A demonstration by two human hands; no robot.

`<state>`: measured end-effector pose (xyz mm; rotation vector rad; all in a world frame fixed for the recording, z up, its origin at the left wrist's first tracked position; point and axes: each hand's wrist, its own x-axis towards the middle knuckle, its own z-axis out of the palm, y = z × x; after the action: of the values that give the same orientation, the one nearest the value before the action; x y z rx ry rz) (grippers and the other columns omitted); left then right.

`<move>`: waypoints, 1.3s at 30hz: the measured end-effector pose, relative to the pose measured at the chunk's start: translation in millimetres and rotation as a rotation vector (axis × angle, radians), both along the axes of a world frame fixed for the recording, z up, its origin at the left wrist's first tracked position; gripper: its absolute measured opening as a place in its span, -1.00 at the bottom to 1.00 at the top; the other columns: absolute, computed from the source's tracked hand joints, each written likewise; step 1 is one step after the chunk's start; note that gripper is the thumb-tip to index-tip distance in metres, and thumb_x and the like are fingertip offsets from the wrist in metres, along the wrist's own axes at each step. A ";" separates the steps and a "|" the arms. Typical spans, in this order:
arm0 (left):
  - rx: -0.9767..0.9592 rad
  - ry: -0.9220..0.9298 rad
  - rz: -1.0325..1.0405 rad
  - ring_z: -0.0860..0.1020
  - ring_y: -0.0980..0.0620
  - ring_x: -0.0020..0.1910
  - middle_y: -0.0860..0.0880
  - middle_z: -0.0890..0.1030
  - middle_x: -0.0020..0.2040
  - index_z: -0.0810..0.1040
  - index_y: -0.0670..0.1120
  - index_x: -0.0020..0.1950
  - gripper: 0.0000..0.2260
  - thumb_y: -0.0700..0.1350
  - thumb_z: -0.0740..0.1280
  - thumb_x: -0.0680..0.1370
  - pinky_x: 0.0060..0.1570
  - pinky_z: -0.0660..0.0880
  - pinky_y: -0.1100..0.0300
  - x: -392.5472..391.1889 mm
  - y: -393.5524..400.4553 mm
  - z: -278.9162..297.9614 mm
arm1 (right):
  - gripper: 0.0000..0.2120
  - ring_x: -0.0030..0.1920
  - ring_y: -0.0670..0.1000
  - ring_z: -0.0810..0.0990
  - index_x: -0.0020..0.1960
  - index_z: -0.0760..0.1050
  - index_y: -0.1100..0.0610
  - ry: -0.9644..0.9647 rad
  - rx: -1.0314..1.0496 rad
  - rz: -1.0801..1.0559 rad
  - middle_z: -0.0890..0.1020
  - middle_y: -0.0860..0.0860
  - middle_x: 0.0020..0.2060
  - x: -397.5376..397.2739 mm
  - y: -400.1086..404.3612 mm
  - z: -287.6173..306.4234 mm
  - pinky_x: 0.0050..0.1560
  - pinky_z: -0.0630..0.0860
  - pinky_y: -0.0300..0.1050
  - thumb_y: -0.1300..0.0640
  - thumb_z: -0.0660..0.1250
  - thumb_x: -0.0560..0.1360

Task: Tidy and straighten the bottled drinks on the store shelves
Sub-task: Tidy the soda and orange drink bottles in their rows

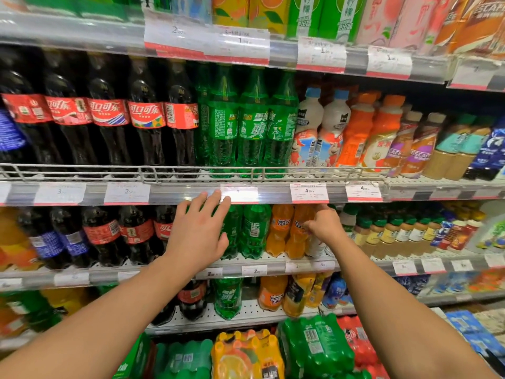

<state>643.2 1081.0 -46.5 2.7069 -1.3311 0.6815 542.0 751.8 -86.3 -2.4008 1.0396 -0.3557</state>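
Shrink-wrapped multipacks (246, 356) below, left hand (198, 233) spreads its fingers over green bottles (254, 231); right hand (323, 224) pinches an orange bottle (296, 233) at the shelf (273, 265) front, risking toppling neighbours.

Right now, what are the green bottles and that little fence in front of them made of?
The green bottles look like clear tinted plastic: light shines through them and glossy printed labels wrap them. The little fence looks like thin metal wire with a pale grey coating, judging by its slim welded bars, though painted or plastic-coated I cannot tell.
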 end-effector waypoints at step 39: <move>-0.025 0.198 -0.127 0.40 -0.11 0.41 -0.01 0.43 0.45 0.45 0.01 0.47 -0.52 0.11 0.28 0.56 0.29 0.44 -0.08 0.7 30.9 28.7 | -0.65 0.19 0.04 0.62 0.32 0.53 0.03 -0.186 0.024 0.196 0.61 -0.04 0.21 -49.3 95.6 -5.7 0.24 0.57 0.09 0.02 0.42 0.56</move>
<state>643.9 1111.9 -17.9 2.5640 -1.4181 0.4045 492.7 847.4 -92.0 -2.3704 0.7156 -0.4827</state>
